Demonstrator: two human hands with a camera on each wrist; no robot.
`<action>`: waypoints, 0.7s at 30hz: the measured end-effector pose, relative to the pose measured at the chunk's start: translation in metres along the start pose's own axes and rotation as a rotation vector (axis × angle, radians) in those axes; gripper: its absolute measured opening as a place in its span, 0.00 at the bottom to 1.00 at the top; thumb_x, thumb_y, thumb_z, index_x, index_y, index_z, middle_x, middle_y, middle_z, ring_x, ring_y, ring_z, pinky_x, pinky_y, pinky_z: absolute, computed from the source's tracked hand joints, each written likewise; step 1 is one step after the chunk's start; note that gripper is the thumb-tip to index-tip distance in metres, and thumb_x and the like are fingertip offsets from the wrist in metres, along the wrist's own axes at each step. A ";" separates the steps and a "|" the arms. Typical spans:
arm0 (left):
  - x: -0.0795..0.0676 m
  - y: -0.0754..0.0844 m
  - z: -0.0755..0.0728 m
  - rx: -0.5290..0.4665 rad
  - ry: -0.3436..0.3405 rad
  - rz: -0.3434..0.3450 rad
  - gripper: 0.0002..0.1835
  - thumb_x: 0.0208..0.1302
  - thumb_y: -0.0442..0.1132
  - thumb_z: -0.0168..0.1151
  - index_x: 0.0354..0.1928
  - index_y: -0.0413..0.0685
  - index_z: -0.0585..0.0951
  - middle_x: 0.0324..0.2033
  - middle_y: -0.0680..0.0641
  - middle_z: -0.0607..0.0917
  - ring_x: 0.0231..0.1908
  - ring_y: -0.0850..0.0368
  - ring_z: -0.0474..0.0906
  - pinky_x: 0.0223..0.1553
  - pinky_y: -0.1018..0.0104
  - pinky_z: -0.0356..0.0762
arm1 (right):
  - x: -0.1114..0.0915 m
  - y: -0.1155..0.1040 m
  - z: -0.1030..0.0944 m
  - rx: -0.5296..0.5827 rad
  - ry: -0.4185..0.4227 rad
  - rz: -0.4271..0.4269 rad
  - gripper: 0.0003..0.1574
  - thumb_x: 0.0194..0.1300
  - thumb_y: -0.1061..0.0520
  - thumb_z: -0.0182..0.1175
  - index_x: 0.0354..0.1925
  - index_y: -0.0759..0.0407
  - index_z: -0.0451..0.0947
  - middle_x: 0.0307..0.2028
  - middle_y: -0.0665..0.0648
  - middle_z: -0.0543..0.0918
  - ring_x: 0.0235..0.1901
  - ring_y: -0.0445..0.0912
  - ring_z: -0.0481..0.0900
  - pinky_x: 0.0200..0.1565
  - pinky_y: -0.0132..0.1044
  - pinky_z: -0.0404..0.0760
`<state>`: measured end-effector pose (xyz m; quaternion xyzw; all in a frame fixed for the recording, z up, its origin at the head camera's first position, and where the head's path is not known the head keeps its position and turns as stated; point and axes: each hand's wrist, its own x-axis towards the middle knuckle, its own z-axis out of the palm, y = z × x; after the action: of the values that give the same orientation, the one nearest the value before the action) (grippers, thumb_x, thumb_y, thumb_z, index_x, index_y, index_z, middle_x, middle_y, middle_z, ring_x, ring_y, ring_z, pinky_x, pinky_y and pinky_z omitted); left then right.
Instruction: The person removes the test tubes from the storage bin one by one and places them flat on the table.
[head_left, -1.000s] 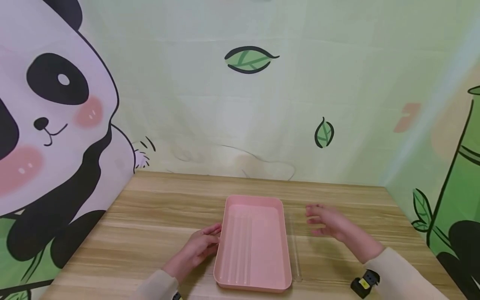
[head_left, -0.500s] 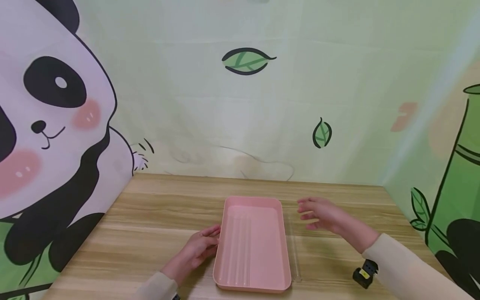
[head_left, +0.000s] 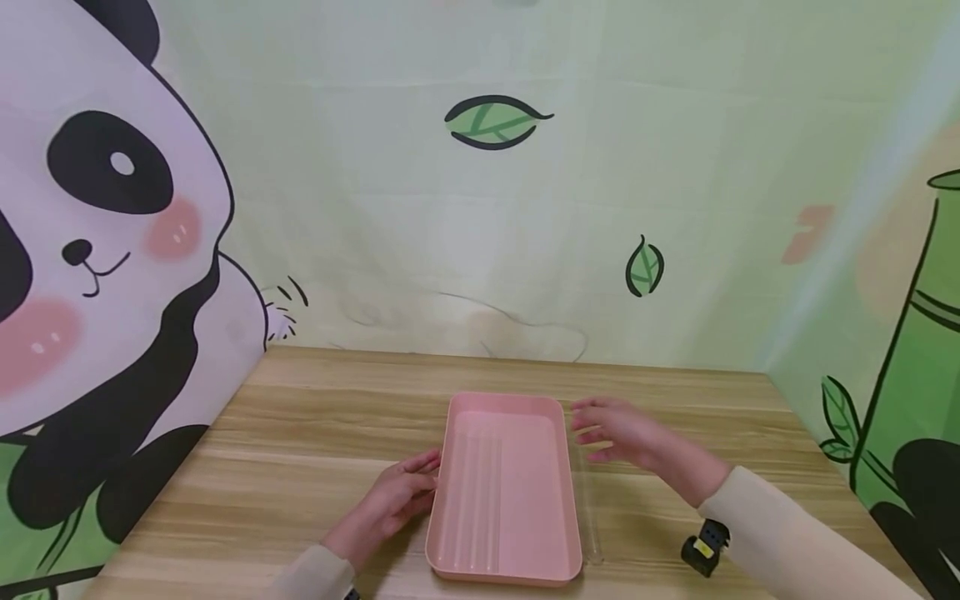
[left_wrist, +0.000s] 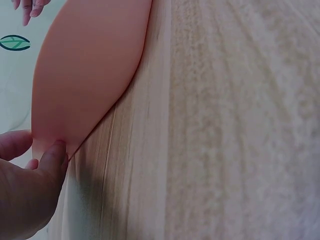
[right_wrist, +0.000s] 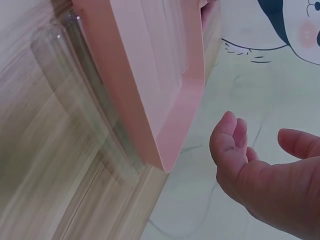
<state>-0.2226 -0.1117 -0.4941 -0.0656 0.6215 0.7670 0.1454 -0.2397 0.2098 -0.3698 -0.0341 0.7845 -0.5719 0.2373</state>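
Note:
A shallow pink tray (head_left: 536, 492) with raised parallel ridges (head_left: 480, 500) along its left half lies lengthwise on the wooden table. My left hand (head_left: 390, 497) touches its left outer wall; in the left wrist view the thumb (left_wrist: 52, 155) and a finger meet the pink wall. To the right of the tray, my right hand (head_left: 618, 433) hovers near the far right corner, fingers spread loosely, holding nothing. A clear, round-cornered plastic piece (right_wrist: 95, 107) lies along the tray's right side, close against it.
Wood-grain tabletop (head_left: 322, 400) extends on both sides of the tray. Behind stands a pale green cloth backdrop (head_left: 360, 208) with a printed panda and leaves. A small black device (head_left: 705, 548) is strapped to the right wrist.
My right hand has moved left, closer to the tray's far right corner. The left hand stays at the left wall, and the tray keeps its place.

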 end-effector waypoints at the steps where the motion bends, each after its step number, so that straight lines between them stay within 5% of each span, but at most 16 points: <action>1: 0.000 0.000 0.000 -0.003 0.002 -0.001 0.33 0.66 0.20 0.54 0.73 0.24 0.61 0.73 0.26 0.63 0.50 0.61 0.82 0.48 0.70 0.85 | 0.001 -0.001 0.001 -0.003 -0.002 0.001 0.32 0.80 0.54 0.46 0.72 0.72 0.58 0.55 0.62 0.77 0.48 0.46 0.77 0.46 0.38 0.85; 13: 0.001 0.001 0.003 0.000 0.040 0.001 0.32 0.64 0.19 0.54 0.72 0.25 0.65 0.72 0.26 0.66 0.51 0.58 0.81 0.46 0.70 0.84 | 0.012 -0.007 0.024 -0.020 -0.059 0.022 0.32 0.78 0.54 0.48 0.71 0.72 0.60 0.60 0.69 0.75 0.51 0.50 0.78 0.48 0.44 0.87; 21: 0.000 0.000 0.001 0.006 -0.016 0.002 0.33 0.65 0.20 0.52 0.73 0.23 0.60 0.74 0.25 0.62 0.53 0.59 0.80 0.48 0.72 0.82 | 0.023 -0.008 0.039 0.023 -0.074 0.053 0.31 0.78 0.54 0.48 0.71 0.71 0.60 0.61 0.68 0.74 0.49 0.47 0.78 0.39 0.36 0.86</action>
<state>-0.2225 -0.1104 -0.4934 -0.0585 0.6228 0.7656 0.1498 -0.2459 0.1656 -0.3794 -0.0316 0.7691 -0.5728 0.2817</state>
